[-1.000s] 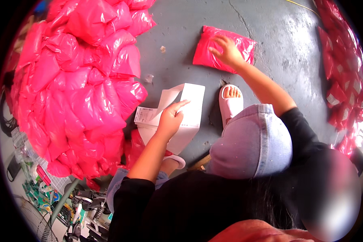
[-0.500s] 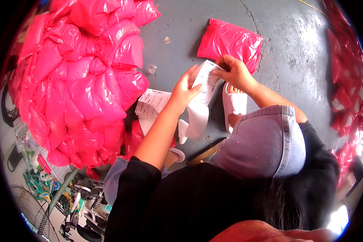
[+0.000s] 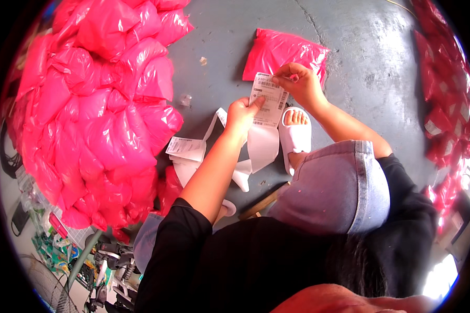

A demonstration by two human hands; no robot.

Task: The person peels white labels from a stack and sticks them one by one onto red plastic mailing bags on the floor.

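Between my hands a white printed label (image 3: 267, 107) lies face up, at the end of a strip. My left hand (image 3: 242, 114) is closed on its left side, thumb across the print. At the label's upper right corner, the thumb and fingertips of my right hand (image 3: 301, 83) pinch it. The white strip (image 3: 263, 147) hangs below in loops. To the left of my forearm, more folded labels (image 3: 187, 148) are stacked. Just beyond my hands, a full pink plastic mailer bag (image 3: 290, 51) lies flat on the floor.
A tall heap of stuffed pink bags (image 3: 104, 115) fills the left side. Red bags with white labels (image 3: 444, 104) are piled along the right edge. My white slipper (image 3: 296, 136) stands on the grey floor (image 3: 219, 39). Several green packets (image 3: 55, 248) lie at the lower left.
The label has been turned flatter, so its full printed face shows. My left hand has slid lower along it. The strip now loops up beside my left wrist.
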